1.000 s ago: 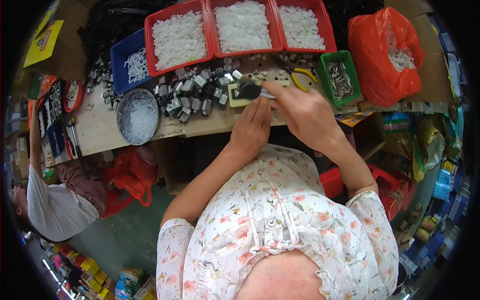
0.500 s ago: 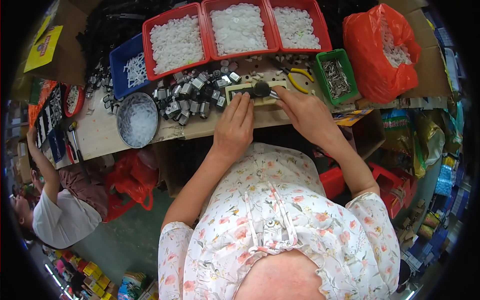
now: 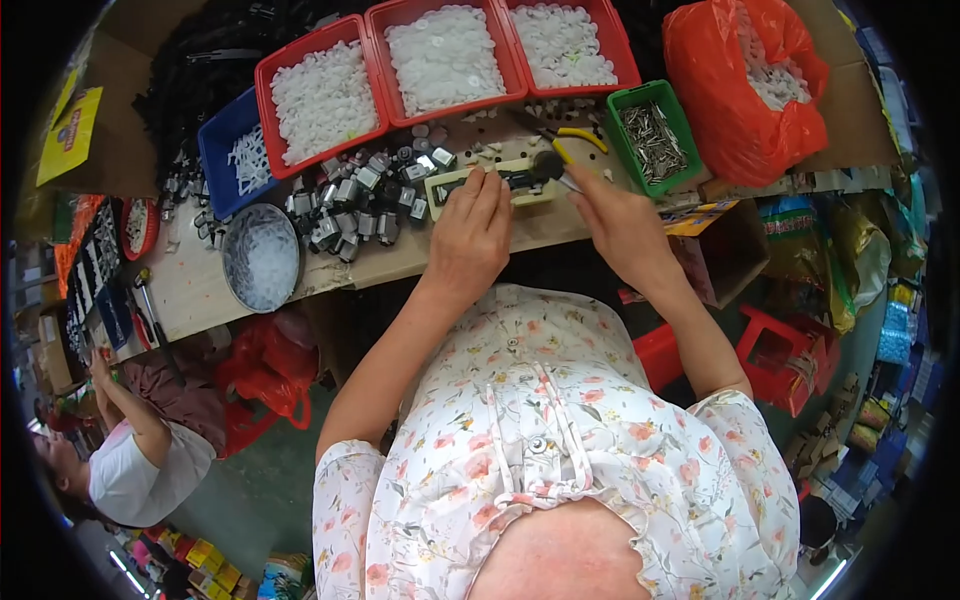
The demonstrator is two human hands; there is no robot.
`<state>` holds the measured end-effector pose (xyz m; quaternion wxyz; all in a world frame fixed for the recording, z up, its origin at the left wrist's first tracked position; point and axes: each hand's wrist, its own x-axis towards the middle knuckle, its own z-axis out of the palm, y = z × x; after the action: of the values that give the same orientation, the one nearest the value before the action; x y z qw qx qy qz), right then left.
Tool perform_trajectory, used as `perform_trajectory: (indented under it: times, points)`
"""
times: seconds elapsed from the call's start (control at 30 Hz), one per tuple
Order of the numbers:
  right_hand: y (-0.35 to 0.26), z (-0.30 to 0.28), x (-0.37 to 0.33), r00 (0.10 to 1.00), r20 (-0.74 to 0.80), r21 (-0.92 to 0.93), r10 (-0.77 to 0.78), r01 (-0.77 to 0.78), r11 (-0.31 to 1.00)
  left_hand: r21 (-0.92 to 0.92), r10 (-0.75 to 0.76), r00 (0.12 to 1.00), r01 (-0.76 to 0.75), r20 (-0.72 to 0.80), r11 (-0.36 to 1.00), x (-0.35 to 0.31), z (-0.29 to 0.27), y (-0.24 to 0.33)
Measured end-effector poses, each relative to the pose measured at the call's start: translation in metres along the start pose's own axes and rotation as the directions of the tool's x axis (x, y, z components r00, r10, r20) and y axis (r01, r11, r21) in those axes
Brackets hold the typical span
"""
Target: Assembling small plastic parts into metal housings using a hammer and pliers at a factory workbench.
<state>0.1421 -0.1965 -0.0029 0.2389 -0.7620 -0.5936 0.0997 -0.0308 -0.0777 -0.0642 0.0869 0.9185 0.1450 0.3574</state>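
A cream-coloured block-shaped holder (image 3: 535, 196) lies near the front edge of the workbench, with a narrow black part (image 3: 519, 180) set in it. The fingers of my left hand (image 3: 468, 238) are pressed together over the left half of the holder, pinning the black part and hiding some of it. My right hand (image 3: 625, 228) is closed around the metal handle of a hammer. The hammer's round dark head (image 3: 547, 166) is over the right end of the holder; whether it touches the part I cannot tell.
Small metal-and-black pieces (image 3: 350, 205) are heaped left of the holder. Red trays (image 3: 385, 65) of white parts stand behind, with a green tray (image 3: 615, 125) of metal pins and yellow-handled pliers (image 3: 580, 135) to the right. A round metal bowl (image 3: 232, 262) sits left. A co-worker (image 3: 150, 470) is at far left.
The hammer head has shifted right and up, off the middle of the holder, so more of the black part shows. The whole bench view has slid slightly left. The co-worker's arm has come down.
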Motion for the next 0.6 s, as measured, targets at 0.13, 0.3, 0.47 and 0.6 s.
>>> perform_trajectory:
  times: [0.13,0.3,0.47,0.6]
  points:
    - [-0.011,-0.018,-0.001,0.96,-0.269,0.098,-0.076,0.106,0.99,-0.012,-0.01,0.999,0.01,-0.032,1.0,0.0,0.0,0.0]
    - [0.004,-0.004,-0.009,0.987,-0.158,-0.004,-0.019,0.019,1.0,-0.013,-0.006,0.999,0.006,-0.038,1.0,0.002,-0.002,-0.001]
    - [0.008,-0.016,0.026,0.985,-0.151,-0.039,-0.079,0.074,0.996,-0.025,-0.03,0.999,0.03,-0.018,0.999,0.002,-0.005,-0.003]
    - [0.041,-0.017,0.097,0.962,-0.197,-0.328,-0.19,0.118,0.937,-0.098,-0.093,0.996,0.092,-0.004,0.991,0.012,-0.009,-0.003]
